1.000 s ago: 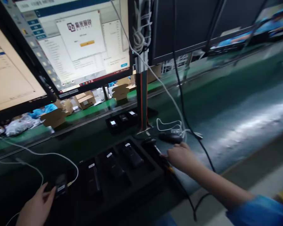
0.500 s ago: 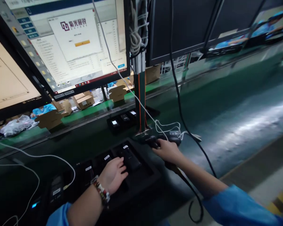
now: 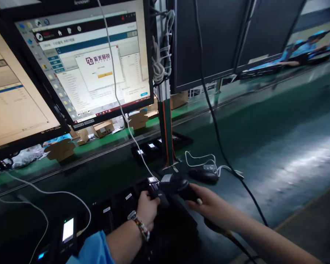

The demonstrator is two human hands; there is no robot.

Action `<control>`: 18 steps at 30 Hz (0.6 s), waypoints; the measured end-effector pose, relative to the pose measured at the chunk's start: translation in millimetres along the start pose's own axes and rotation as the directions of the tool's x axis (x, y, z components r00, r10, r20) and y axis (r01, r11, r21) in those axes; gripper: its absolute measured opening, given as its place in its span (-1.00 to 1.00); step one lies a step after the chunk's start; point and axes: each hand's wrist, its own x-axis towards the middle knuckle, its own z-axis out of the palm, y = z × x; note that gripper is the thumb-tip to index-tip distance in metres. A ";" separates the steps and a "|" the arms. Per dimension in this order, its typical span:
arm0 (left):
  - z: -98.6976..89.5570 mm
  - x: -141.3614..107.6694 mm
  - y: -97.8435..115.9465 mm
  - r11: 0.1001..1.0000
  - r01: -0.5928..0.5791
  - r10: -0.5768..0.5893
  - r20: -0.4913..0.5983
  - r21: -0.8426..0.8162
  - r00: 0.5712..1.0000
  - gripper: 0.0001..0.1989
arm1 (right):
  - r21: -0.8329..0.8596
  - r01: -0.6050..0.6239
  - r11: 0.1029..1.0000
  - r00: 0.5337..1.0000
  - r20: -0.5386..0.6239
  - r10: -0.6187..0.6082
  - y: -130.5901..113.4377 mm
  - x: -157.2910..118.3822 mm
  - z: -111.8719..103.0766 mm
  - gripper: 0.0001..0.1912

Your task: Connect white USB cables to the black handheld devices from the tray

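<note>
Two bare hands meet low in our view, over a dark foam tray [image 3: 118, 216] with oblong pockets, which sits on the glossy green conveyor belt [image 3: 277, 146] running away to our right. Our left hand [image 3: 147, 209], a beaded bracelet [image 3: 140, 227] on its wrist and a blue sleeve [image 3: 92, 249] behind it, is closed around a small black phone [image 3: 155, 187] held upright just above the tray, a white label on its upper end. Our right hand [image 3: 209, 203] is wrapped around the handle of a black barcode scanner [image 3: 178, 185], whose rounded head nearly touches the phone; its dark cable trails off beneath the wrist. Left of us another phone [image 3: 68, 230] lies in the tray with its screen lit white. Just beyond the scanner a black mouse [image 3: 204, 175] rests on the belt beside a loose white cable [image 3: 200, 159]. Farther back a green post [image 3: 166, 128] rises between the monitors: a lit screen [image 3: 90, 62] showing a software window, and dark panels to the right. Cardboard boxes [image 3: 103, 128] sit behind.
</note>
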 end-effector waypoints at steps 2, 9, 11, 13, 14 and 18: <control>-8.8 -9.5 -0.3 0.997 -0.061 0.061 -0.009 -0.055 0.998 -0.72 | -0.001 0.034 0.999 0.999 0.003 -0.034 -2.9 -4.6 1.7 -0.61; -29.6 -39.8 1.6 0.939 -0.303 0.293 -0.084 -0.161 0.953 -0.63 | 0.072 0.100 0.992 0.994 -0.043 -0.097 -21.8 -22.3 4.9 -0.62; -30.6 -43.8 3.3 0.944 -0.304 0.294 -0.090 -0.130 0.952 -0.62 | 0.073 0.130 0.989 0.991 -0.030 -0.128 -26.5 -24.8 5.5 -0.63; -31.1 -45.9 4.1 0.949 -0.298 0.289 -0.088 -0.105 0.953 -0.62 | 0.044 0.158 0.986 0.987 -0.030 -0.157 -30.1 -26.3 6.2 -0.64; -31.4 -46.5 4.0 0.950 -0.298 0.290 -0.091 -0.096 0.953 -0.62 | 0.026 0.167 0.986 0.985 -0.034 -0.167 -31.2 -26.9 6.6 -0.64; -35.4 -48.7 1.9 0.946 -0.300 0.291 -0.083 -0.120 0.953 -0.59 | -0.057 0.184 0.981 0.981 -0.050 -0.187 -26.7 -25.1 5.7 -0.61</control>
